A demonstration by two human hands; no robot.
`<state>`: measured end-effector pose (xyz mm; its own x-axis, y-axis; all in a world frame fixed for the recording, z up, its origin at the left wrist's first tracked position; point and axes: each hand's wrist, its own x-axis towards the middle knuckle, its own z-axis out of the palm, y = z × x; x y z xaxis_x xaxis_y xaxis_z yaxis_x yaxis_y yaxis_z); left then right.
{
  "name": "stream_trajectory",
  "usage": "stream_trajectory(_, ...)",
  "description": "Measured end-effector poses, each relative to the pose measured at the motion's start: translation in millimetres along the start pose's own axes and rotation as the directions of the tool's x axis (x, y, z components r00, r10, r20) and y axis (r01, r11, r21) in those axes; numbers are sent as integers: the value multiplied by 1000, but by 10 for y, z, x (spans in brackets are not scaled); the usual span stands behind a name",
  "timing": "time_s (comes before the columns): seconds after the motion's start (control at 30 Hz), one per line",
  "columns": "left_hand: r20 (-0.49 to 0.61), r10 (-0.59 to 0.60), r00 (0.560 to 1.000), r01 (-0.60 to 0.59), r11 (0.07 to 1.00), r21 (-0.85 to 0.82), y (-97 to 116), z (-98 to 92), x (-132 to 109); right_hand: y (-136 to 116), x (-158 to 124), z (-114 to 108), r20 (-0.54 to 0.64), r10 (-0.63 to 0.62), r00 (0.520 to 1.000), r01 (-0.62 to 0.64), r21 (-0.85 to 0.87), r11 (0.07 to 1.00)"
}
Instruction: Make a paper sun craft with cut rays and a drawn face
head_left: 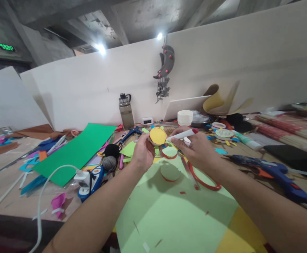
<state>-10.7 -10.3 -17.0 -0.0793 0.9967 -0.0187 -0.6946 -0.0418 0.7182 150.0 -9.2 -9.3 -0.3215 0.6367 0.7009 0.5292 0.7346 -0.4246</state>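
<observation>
My left hand has its fingers closed around the edge of a yellow round disc, held up above the light green sheet. In my right hand is a white marker with a dark red end, its other end pointing at the disc's right edge. Whether the tip touches the disc I cannot tell. Below the hands lie two light green discs with red rims, a nearer disc and a farther disc. Red-handled scissors rest on the sheet beneath my right forearm.
A blue glue gun lies at the right. To the left are a green sheet and a blue power strip with a white cable. Behind stand a water bottle and stacked paper cups, before a white partition.
</observation>
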Motion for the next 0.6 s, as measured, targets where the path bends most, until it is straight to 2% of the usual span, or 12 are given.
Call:
stream_trajectory(0.27,47,-4,999,4,1000,-11,-15,-23,15,3,-2,-4,8,10,1000,-10,-11,1000)
stream_trajectory(0.6,31,4,1000,-4,1000,-3,-16,-17,7,24,-11,12,20,-14,1000,15,-37,999)
